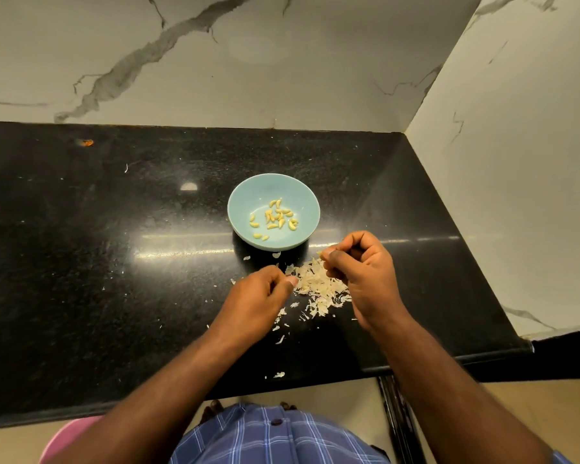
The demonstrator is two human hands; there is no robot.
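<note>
Only cloves (275, 217) lie in the bowl (245, 195); left hand (258, 303) and right hand (365, 272) pinch peels (318, 286).

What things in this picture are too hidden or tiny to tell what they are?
Head view:
- The pale bit in the right hand: its curled fingers cover nearly all of it.
- Whether the left hand pinches anything: its own fingers hide that, beside the skins.
- The orange speck on the counter: too small.
- The pink thing: cut off by the bottom edge.

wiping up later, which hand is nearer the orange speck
Left. The left hand lies right of the speck and nearer the person; the right hand lies farther right.
</note>
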